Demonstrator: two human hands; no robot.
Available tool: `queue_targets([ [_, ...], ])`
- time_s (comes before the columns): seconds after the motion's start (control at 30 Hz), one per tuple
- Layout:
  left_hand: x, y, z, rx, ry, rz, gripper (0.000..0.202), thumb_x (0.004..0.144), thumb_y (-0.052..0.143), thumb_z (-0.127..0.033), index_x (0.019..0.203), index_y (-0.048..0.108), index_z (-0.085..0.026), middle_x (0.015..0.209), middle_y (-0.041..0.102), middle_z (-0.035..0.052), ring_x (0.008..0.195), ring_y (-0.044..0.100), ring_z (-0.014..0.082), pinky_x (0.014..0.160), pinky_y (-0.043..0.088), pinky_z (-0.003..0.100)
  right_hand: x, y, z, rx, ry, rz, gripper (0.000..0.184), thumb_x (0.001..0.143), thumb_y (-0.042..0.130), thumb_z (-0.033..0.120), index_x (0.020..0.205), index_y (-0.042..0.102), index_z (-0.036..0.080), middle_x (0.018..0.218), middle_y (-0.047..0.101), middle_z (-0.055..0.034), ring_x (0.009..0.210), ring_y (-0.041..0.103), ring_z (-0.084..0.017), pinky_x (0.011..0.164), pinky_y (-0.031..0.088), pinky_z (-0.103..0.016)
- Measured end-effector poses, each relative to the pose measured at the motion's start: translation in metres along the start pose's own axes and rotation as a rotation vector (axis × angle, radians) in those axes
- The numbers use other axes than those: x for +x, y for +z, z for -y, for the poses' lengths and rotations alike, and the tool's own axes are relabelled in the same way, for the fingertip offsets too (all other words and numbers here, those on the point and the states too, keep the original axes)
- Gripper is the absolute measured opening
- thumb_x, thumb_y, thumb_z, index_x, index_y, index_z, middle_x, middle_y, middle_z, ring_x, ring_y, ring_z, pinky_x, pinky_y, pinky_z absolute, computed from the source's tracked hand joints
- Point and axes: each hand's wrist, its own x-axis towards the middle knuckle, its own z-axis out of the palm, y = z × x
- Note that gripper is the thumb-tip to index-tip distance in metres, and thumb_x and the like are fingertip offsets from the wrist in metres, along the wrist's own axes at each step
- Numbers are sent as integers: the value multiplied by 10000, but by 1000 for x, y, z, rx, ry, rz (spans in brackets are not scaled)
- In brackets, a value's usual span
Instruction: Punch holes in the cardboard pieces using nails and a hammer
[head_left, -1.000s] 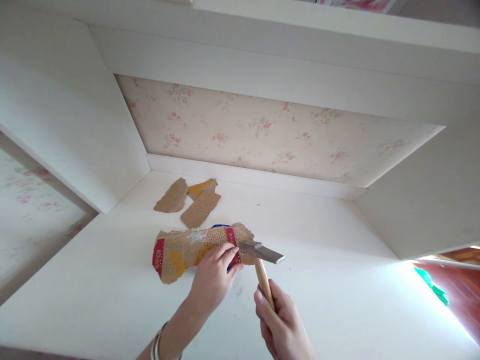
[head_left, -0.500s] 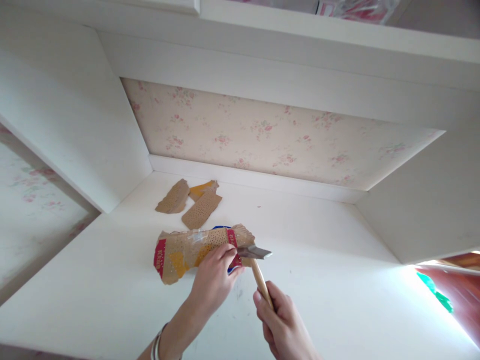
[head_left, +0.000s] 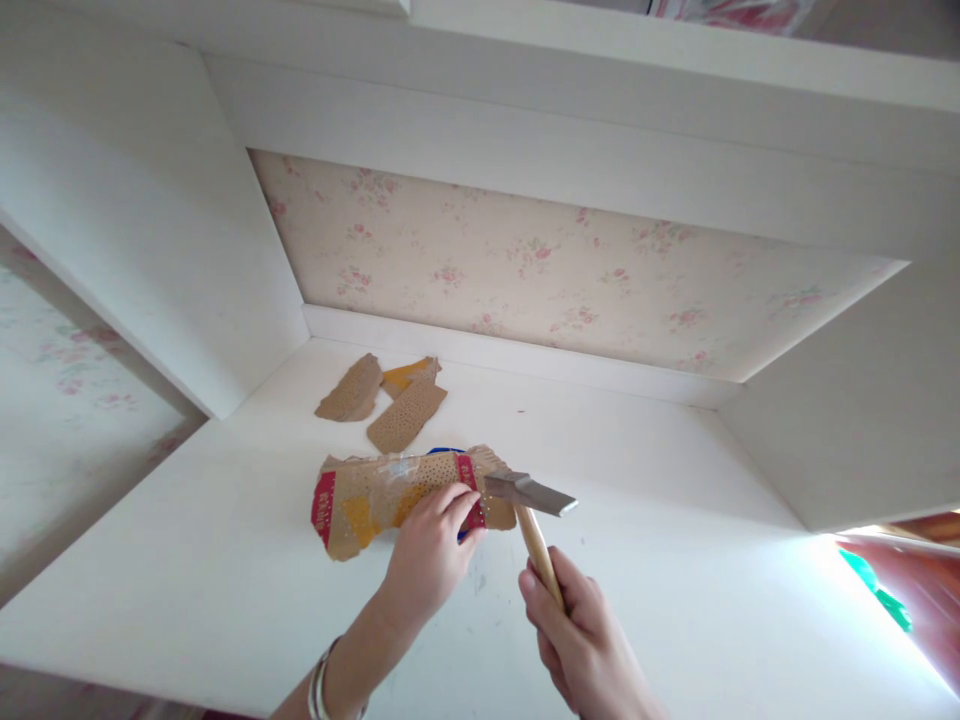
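Note:
My right hand (head_left: 581, 625) is closed around the wooden handle of a hammer (head_left: 536, 494), whose metal head is raised just off the right end of a torn piece of cardboard (head_left: 431, 480). That cardboard is brown with red bands, yellow patches and many small holes. My left hand (head_left: 431, 545) grips it near the right red band, fingers on top and thumb at the near edge. Whether anything small sits between those fingertips is hidden. A blue object (head_left: 448, 450) peeks out from under the cardboard, mostly covered.
Several torn cardboard scraps (head_left: 409, 415) lie behind the work on the white desk top (head_left: 652, 600). White side panels and an overhead shelf (head_left: 570, 120) enclose the desk, with flowered wallpaper (head_left: 480, 250) at the back. Something green (head_left: 874, 590) shows beyond the right edge.
The hammer has lifted and moved right, away from my left fingers, with my right hand shifting right too. My left hand and the cardboard stay nearly in place. The view has shifted slightly.

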Motion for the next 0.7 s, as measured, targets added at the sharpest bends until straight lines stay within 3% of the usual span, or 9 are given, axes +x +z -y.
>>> queue_targets([
  [0.17,0,-3,-2,5,-23,-10,246,815,694,-183,1054,637,-207,1076,679,63,992,655,239,908,544,408,-1,0,3,-42,47,7,520,831,512,706,666,350,240,520,276,123,358,248,-28,316,158,-162],
  [0.33,0,-2,-1,-26,13,-36,334,819,677,-164,1142,611,-216,1104,677,67,1013,654,234,916,546,394,-3,-2,13,-44,13,-7,482,860,488,680,696,363,244,525,303,119,360,269,-35,319,181,-164],
  [0.5,0,-1,0,14,-6,-35,298,806,698,-173,1094,629,-206,1094,683,74,1009,658,249,913,545,414,-4,-3,21,-129,63,3,481,857,527,642,661,350,239,524,284,116,376,249,-36,328,184,-167],
  [0.7,0,-3,-2,-8,-10,-20,337,798,712,-160,1115,608,-209,1099,677,63,997,658,239,908,548,398,-6,-5,27,-68,36,11,460,874,490,646,692,357,245,539,311,121,358,234,-32,326,181,-173],
])
